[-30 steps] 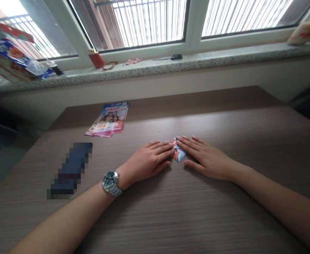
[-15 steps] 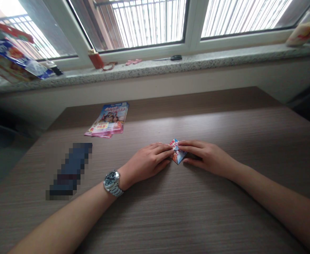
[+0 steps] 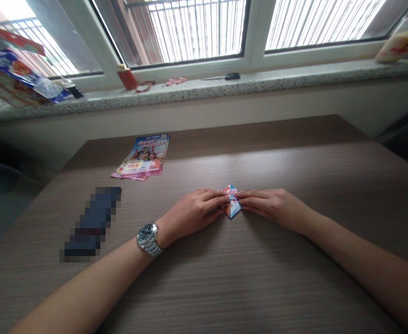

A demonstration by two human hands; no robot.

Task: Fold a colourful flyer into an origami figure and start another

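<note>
A small diamond-shaped piece of folded printed paper [image 3: 232,208] lies on the brown table [image 3: 204,287], between my two hands. From the left, my left hand [image 3: 199,211] has its fingers together on the paper's left corner. My right hand [image 3: 271,204] is closed at the opposite corner, its fingertips together on the edge. The fingers cover both side corners, while the top and bottom points show. A metal watch [image 3: 148,235] is on my left wrist.
A stack of printed flyers [image 3: 144,157] lies at the table's back left, with a dark pixelated object [image 3: 94,222] nearer me. Scissors [image 3: 230,76], a red item [image 3: 127,79] and a colourful package [image 3: 19,76] are on the stone windowsill [image 3: 270,83].
My right hand's fingers have drawn together at the paper's right edge; the thumb was spread apart before. The paper has shifted slightly left and toward me.
</note>
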